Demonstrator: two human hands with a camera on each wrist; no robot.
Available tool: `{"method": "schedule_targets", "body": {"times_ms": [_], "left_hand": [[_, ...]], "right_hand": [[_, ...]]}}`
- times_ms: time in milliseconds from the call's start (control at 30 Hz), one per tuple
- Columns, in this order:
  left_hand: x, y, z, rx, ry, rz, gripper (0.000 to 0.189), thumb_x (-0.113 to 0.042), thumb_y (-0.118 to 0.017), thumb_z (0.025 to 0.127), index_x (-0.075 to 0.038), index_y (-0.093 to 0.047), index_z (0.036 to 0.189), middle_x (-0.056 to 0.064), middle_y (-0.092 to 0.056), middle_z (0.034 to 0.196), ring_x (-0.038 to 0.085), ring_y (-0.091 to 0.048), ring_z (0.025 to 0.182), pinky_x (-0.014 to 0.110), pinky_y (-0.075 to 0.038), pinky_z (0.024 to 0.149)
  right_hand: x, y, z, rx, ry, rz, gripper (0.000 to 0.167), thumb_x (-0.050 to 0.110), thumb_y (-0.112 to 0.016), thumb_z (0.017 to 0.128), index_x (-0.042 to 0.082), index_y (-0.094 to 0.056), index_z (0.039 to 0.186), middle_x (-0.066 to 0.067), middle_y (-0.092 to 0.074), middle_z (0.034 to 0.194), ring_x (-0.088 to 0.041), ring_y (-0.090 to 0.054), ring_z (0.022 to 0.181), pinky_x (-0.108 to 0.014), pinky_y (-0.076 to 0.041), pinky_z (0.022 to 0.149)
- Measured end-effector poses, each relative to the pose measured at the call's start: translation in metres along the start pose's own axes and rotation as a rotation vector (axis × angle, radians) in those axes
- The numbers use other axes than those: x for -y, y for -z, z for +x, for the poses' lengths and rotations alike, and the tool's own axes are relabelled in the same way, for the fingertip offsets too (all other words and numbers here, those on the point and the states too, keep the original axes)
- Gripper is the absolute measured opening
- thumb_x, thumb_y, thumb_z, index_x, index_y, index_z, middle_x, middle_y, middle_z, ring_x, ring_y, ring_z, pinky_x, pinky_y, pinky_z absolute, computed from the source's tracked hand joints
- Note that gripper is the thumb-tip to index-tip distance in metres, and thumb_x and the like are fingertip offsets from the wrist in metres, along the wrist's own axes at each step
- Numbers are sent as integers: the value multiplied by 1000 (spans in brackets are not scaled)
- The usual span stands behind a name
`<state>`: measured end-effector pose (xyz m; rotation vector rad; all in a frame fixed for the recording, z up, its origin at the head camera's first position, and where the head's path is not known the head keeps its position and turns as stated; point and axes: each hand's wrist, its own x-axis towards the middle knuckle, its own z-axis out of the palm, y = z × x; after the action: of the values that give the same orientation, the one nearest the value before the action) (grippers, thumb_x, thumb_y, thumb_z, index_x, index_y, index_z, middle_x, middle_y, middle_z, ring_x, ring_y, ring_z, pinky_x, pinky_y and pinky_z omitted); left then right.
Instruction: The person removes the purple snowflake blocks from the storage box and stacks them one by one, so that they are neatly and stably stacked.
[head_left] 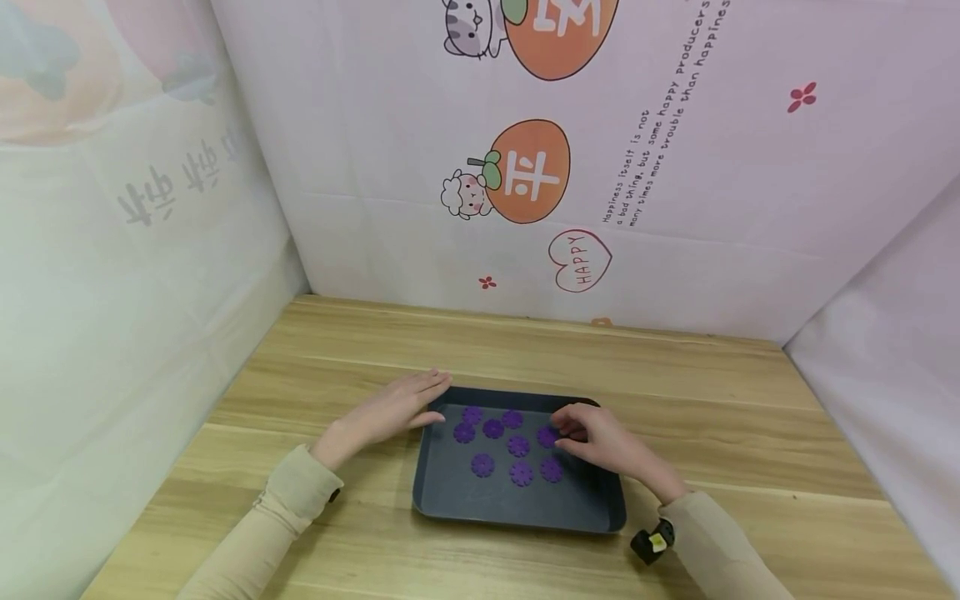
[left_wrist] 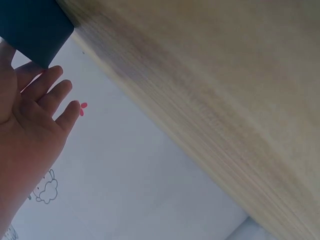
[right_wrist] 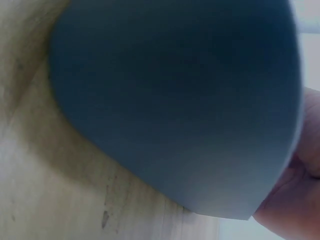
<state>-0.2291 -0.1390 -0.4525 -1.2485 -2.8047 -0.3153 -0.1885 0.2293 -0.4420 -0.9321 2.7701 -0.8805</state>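
LH (head_left: 392, 408) at tray (head_left: 517, 518) corner — RH (head_left: 606, 440) by purple pcs (head_left: 518, 446)

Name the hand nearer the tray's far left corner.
Left: the left hand is at that corner; the right hand over the right part of the tray, by a purple piece.

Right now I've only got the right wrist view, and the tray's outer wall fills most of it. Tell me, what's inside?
Observer: Nine purple discs show in the dark tray, from the head view.
Operator: Where's the left hand?
Observer: At the tray's far left corner, fingers extended.
Operator: And the right hand's far side, which I can't see?
Observer: Over the tray, close to one disc; whether it grips that, I can't tell.
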Motion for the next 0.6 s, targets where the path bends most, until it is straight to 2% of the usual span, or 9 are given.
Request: {"method": "schedule_targets", "body": {"times_ms": [133,300,600], "left_hand": [[0,-1,0,-4,-8,32,63,-39,-54,101,-2,-40,151,16,-41,157,34,-39,146,52,-34,120],[-3,2,1,50,19,88,64,-43,-47,104,-5,-35,154,12,-35,160,30,-34,149,50,-30,123],[-3,1,1,71,23,90,75,-51,-51,99,-5,-32,155,14,-32,162,32,-31,151,50,-28,124]], "right_hand": [[1,-1,2,0,-7,-6,28,8,-71,89,-5,-66,114,-18,-71,107,-28,-70,92,-34,-61,77],[-1,-5,4,-5,-8,-26,27,7,-73,88,-4,-67,112,-17,-71,105,-26,-70,90,-34,-61,76],[-2,-8,6,-10,9,-62,25,7,-75,86,-2,-69,108,-13,-70,100,-23,-68,86,-31,-60,74]]}}
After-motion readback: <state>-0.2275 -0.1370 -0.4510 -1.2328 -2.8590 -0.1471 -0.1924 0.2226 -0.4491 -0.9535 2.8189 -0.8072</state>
